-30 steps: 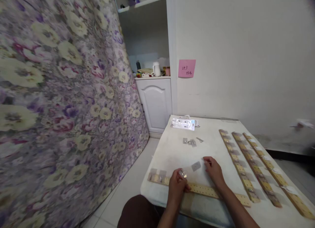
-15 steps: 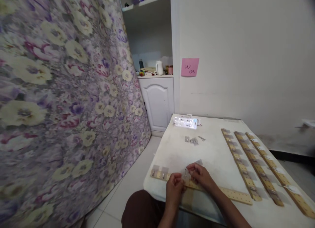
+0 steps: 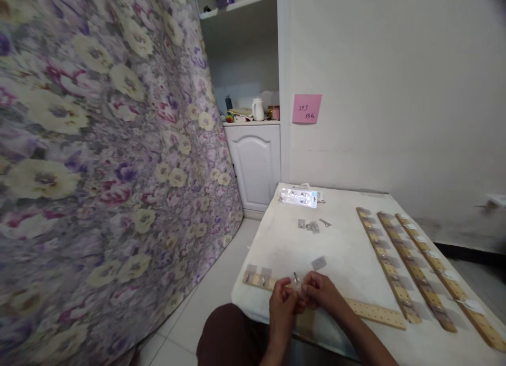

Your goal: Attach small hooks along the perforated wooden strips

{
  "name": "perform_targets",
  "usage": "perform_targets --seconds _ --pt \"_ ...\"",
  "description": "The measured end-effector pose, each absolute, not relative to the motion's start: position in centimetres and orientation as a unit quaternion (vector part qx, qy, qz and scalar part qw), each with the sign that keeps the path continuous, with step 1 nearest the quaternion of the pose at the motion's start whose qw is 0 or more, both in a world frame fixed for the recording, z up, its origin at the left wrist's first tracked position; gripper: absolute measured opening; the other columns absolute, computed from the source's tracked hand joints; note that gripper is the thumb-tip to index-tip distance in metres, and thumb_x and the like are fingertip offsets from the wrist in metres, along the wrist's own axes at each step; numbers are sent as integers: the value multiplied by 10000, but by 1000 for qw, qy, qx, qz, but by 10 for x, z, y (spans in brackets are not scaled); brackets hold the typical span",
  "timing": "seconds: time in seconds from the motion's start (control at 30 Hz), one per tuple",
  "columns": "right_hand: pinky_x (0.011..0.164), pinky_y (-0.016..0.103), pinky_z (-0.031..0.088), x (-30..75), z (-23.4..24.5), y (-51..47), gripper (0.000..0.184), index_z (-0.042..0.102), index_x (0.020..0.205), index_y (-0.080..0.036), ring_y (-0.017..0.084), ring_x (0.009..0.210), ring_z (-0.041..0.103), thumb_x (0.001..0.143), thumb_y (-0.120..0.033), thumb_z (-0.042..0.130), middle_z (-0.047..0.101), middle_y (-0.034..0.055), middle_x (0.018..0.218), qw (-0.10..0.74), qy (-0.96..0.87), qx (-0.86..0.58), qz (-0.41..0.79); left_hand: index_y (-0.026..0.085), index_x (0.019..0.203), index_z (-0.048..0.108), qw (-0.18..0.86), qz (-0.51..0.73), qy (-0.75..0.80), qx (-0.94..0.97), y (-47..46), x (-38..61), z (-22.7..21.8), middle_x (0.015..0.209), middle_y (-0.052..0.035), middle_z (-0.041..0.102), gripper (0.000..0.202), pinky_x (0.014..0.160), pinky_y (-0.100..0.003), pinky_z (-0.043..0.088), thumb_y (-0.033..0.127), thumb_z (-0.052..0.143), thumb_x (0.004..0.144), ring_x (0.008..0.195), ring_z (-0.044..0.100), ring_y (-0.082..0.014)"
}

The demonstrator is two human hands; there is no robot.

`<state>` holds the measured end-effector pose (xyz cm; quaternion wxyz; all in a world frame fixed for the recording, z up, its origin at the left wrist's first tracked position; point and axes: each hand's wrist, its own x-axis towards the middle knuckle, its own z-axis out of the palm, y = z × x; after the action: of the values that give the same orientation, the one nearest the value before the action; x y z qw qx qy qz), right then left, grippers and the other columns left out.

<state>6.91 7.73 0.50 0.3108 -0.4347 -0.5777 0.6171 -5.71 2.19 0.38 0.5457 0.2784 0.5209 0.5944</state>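
My left hand (image 3: 283,301) and my right hand (image 3: 321,295) meet over the near edge of the white table (image 3: 348,250). Both pinch a small clear adhesive hook (image 3: 296,279) with a metal prong, held just above a wooden perforated strip (image 3: 367,311). That strip lies along the near edge and carries two hooks (image 3: 256,275) at its left end. A loose clear pad (image 3: 318,262) lies just beyond my right hand.
Three more wooden strips (image 3: 411,263) with hooks lie side by side on the right. A blister pack (image 3: 299,198) and a few loose hooks (image 3: 310,225) sit at the far side. A floral fabric (image 3: 98,160) hangs left; a white cabinet (image 3: 255,163) stands behind.
My right hand drew back from the loose pad and joined my left hand on the small hook. Both hands moved slightly nearer the table's edge.
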Motion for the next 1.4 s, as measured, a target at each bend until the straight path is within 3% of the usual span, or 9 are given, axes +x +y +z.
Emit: perform_targets --seconds 0.17,0.27,0.53,0.77,0.93,1.2,1.4 --pt "411 209 415 75 11 74 221 487 750 -187 116 427 565 696 -392 550 579 -45 513 276 -576 -428 639 188 888 492 535 577 527 320 11 -55 3 516 73 550 327 382 -199 372 444 594 712 374 506 -94" --pt "387 205 402 77 11 75 211 507 767 -178 105 380 527 710 -380 529 544 -59 468 263 -589 -423 637 190 785 489 545 561 533 321 8 -59 0 553 49 589 312 369 -191 356 492 552 738 373 517 -89" --pt "392 209 356 73 13 85 185 594 817 -166 95 354 442 759 -298 478 481 -68 419 265 -645 -423 579 192 730 493 585 541 528 293 1 -64 -4 549 44 614 316 341 -173 334 503 551 744 366 527 -88" --pt "701 283 438 64 28 94 178 682 787 -178 187 771 590 748 -225 515 675 43 790 297 -735 -384 473 190 708 487 603 540 519 277 1 -69 -11 544 42 618 318 318 -159 299 482 612 705 352 519 -81" --pt "659 271 425 63 31 96 195 693 800 -172 175 710 581 747 -203 509 669 37 751 251 -744 -386 484 197 735 472 614 563 498 239 1 -75 -11 548 53 620 320 332 -153 301 473 631 698 354 504 -67" --pt "715 277 426 60 31 98 203 698 808 -171 180 777 590 752 -192 504 671 49 819 258 -758 -373 468 198 739 461 624 566 490 223 2 -76 -16 536 44 632 308 339 -155 323 372 690 628 356 521 -80" --pt "511 223 343 57 22 96 171 644 864 -168 118 531 483 735 -242 559 565 -28 564 266 -718 -395 508 202 710 442 636 578 482 170 1 -75 -8 533 27 639 298 364 -158 329 325 689 598 372 532 -83"
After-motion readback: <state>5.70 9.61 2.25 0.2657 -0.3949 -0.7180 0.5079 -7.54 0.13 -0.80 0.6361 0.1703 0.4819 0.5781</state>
